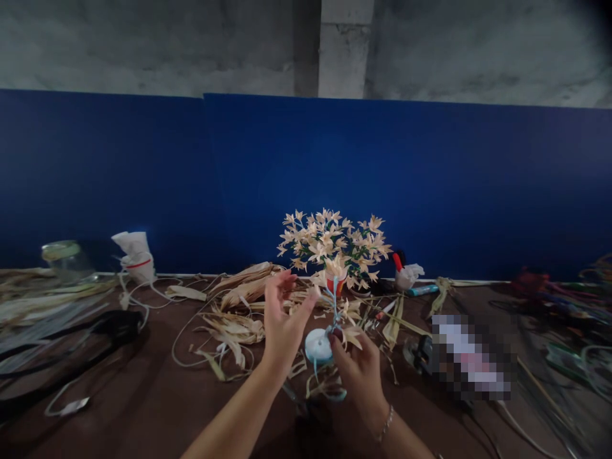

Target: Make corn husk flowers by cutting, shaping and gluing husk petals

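My right hand (361,366), with a bracelet on its wrist, is pinched around the lower end of a handmade flower sprig (336,303). Pale husk-like petals top this sprig, and its stem is wrapped in light blue. My left hand (284,312) is raised just left of the sprig, fingers apart, with nothing seen in it. Beside my right fingertips is a roll of white and light blue tape (318,347); whether it rests on the table or hangs cannot be told. Behind the sprig stands a bunch of similar cream flowers (329,239) in an orange-red pot (338,284).
Dried corn husks (243,296) spread across the brown table (157,382). At left are a glass jar (69,258), a white roll (136,255) and a black strap-like item (115,328). Cords and wires (593,306) lie right. A blue partition (143,166) stands behind.
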Available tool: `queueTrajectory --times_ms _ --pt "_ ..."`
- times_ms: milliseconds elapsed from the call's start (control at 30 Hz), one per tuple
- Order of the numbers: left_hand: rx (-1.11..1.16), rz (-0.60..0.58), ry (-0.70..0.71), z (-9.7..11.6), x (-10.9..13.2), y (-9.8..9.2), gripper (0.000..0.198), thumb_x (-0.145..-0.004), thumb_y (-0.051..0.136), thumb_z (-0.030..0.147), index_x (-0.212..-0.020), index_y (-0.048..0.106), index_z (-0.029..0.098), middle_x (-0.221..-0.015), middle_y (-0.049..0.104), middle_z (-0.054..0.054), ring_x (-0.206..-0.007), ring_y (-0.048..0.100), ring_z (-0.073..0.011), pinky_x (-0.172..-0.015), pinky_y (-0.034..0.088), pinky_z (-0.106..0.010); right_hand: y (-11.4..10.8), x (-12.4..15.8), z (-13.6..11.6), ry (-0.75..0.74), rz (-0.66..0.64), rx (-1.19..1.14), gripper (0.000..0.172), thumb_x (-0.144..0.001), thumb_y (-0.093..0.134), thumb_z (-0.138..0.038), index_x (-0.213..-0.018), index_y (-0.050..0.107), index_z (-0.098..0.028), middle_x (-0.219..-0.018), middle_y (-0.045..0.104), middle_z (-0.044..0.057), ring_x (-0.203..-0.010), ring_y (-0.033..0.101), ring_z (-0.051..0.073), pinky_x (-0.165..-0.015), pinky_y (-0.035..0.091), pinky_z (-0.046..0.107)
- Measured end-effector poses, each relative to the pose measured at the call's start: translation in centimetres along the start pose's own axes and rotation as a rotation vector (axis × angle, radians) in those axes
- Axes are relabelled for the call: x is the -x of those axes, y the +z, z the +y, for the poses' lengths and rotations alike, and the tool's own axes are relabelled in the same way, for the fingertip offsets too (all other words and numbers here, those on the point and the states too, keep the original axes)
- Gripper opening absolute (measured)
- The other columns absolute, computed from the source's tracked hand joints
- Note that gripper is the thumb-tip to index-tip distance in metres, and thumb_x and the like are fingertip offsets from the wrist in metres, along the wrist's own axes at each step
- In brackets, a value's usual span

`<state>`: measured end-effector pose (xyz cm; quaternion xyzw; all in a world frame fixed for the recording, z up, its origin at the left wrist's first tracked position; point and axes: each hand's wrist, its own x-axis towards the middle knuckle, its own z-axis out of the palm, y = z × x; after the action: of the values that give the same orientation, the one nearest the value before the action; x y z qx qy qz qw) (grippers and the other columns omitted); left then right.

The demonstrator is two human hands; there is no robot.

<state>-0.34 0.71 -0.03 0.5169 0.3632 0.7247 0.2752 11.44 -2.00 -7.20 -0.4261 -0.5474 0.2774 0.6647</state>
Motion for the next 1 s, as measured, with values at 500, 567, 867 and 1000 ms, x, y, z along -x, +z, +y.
queueTrajectory --times_ms 500,567,867,1000 --pt "-0.197 -0.178 -0.05 1.0 -0.7 -0.8 0.009 -0.065 0.061 0.024 -0.06 0.057 0.017 -0.059 0.054 0.001 -0.059 0.048 -0.0129 -0.061 0.037 -0.023 -0.9 -0.4 -0.5 -0.421 -0.092 0.638 0.013 -0.073 0.044 -0.009 -0.077 0.053 -0.018 -0.07 0.055 0.003 -0.062 0.052 0.013 -0.052 0.038 0.022" --pt "-0.127 -0.24 -0.143 0.8 -0.8 -0.9 0.008 -0.066 0.059 0.022 -0.062 0.057 0.015 -0.057 0.053 0.002 -0.055 0.046 -0.0108 -0.055 0.036 -0.021 -1.0 -0.4 -0.3 -0.411 -0.085 0.643 0.012 -0.073 0.045 -0.009 -0.074 0.054 -0.018 -0.069 0.055 0.002 -0.06 0.052 0.013 -0.051 0.038 0.021" --pt "0.093 -0.254 -0.24 0.5 -0.8 -0.5 0.009 -0.062 0.061 0.02 -0.057 0.057 0.014 -0.053 0.05 0.003 -0.051 0.044 -0.0077 -0.05 0.034 -0.017 -0.8 -0.5 0.0 -0.37 -0.072 0.654 0.012 -0.074 0.045 -0.011 -0.074 0.053 -0.018 -0.07 0.055 0.003 -0.062 0.052 0.013 -0.052 0.039 0.022" --pt "0.154 -0.23 -0.295 0.2 -0.5 -0.1 0.011 -0.061 0.063 0.021 -0.058 0.056 0.014 -0.055 0.051 0.003 -0.051 0.044 -0.0072 -0.05 0.035 -0.016 -0.9 -0.5 -0.2 -0.346 -0.085 0.605 0.012 -0.074 0.045 -0.011 -0.076 0.053 -0.019 -0.071 0.055 0.003 -0.062 0.052 0.013 -0.053 0.04 0.023"
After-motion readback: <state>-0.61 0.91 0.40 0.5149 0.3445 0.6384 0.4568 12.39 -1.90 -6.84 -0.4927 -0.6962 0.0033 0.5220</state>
